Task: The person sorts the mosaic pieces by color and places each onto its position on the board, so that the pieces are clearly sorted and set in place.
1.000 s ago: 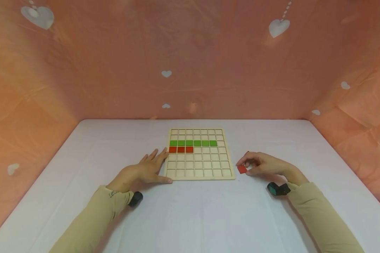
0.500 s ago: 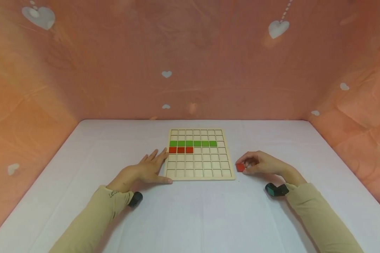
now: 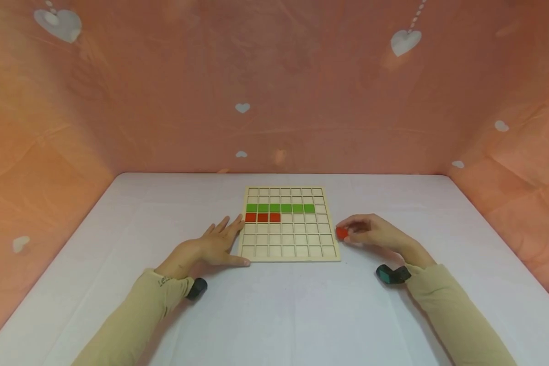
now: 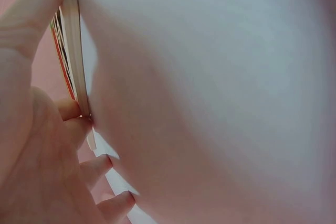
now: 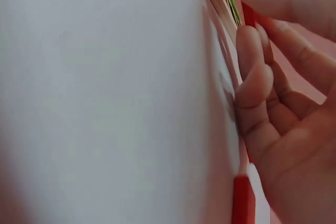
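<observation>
A square wooden grid board lies flat on the white table. One row of its cells holds several green tiles, and the row nearer me has three red tiles at its left end. My left hand rests beside the board with fingers spread, the thumb at the near left corner and fingertips along the left edge. Just off the board's right edge, my right hand pinches a loose red tile between thumb and fingers; in the right wrist view that tile is seen edge-on, raised above the table.
Another red piece shows at the bottom of the right wrist view, near the heel of my hand. The white tablecloth spreads around the board. A pink cloth backdrop with pale hearts closes off the back and sides.
My right hand has lifted the red tile and carried it left and slightly away from me, up to the board's right edge. The left hand keeps its place.
</observation>
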`<state>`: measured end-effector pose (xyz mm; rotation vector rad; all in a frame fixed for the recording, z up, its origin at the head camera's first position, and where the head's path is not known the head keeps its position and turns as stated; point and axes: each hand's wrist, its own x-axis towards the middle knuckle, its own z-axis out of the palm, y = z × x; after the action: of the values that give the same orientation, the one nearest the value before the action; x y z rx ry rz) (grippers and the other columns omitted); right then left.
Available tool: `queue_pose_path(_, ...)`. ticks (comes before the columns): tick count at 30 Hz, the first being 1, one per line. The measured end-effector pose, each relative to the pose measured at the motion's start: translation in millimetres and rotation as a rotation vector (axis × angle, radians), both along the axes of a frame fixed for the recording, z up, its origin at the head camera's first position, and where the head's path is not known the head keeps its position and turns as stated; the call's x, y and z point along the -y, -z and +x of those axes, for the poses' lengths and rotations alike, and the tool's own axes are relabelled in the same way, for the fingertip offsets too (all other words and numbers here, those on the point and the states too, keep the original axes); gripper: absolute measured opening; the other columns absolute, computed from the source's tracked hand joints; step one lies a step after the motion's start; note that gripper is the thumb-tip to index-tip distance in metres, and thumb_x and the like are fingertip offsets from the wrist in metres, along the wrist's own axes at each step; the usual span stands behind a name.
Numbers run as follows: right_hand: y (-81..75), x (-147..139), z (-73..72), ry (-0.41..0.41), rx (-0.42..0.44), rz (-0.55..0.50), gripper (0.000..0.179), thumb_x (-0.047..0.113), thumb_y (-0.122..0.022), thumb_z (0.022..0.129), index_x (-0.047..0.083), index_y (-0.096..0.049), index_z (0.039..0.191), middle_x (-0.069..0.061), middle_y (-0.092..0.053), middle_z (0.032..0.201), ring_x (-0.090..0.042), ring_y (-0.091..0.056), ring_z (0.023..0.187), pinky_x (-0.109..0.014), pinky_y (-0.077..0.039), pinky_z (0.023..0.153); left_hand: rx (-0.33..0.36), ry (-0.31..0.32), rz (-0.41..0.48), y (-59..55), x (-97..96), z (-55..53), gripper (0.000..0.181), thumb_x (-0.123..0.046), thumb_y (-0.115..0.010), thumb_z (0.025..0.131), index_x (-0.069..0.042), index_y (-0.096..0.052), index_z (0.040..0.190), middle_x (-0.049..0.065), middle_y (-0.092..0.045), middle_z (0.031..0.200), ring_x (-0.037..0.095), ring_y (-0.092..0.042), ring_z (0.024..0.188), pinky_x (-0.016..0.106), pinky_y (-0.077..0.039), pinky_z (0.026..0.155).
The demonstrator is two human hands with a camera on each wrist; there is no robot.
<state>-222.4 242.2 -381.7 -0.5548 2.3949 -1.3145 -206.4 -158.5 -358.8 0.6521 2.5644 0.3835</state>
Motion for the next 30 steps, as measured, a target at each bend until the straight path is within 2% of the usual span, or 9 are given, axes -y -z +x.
queue_pose_path(10,-3.2,19.2,-7.1,0.031,-0.057,0.016,0.037,0.011,-0.072,0.084,0.000,-0.063,0.119,-0.006,-0.063,0.095,-0.011,-0.054,0.083,-0.019,-0.047,0.071,-0.002,0.002,0.000,-1.2,0.2,0.4,0.103,-0.054,-0.064,0.086,0.001,-0.007,0.152,0.018,0.002,0.161,0.043,0.003,0.146,0.062,-0.004,0.115)
queue_pose_path(18,-4.8,31.6,-12.2,0.051,-0.023,-0.008,0.039,0.006,-0.070,0.085,-0.002,-0.061,0.122,-0.012,-0.063,0.098,-0.014,-0.055,0.083,-0.019,-0.048,0.070,-0.007,-0.004,-0.014,0.3,-0.6,0.2,0.104,-0.055,-0.064,0.085,0.000,-0.007,0.152,0.018,0.002,0.161,0.043,0.002,0.146,0.062,-0.005,0.115)
queue_pose_path(23,-4.9,38.9,-15.4,0.057,-0.011,-0.024,0.038,0.007,-0.070,0.085,0.000,-0.062,0.121,-0.011,-0.063,0.097,-0.014,-0.056,0.082,-0.019,-0.048,0.068,-0.005,-0.005,-0.007,0.2,-0.9,0.2,0.103,-0.054,-0.064,0.086,0.001,-0.007,0.152,0.018,0.002,0.161,0.043,0.002,0.146,0.062,-0.004,0.116)
queue_pose_path(30,-6.8,50.7,-20.0,0.056,-0.046,0.002,0.038,0.009,-0.071,0.085,0.000,-0.063,0.120,-0.011,-0.065,0.100,-0.016,-0.056,0.085,-0.019,-0.047,0.073,-0.004,-0.007,0.001,1.2,-0.6,-0.2,0.103,-0.053,-0.065,0.085,0.001,-0.007,0.152,0.018,0.002,0.161,0.042,0.003,0.146,0.062,-0.004,0.116)
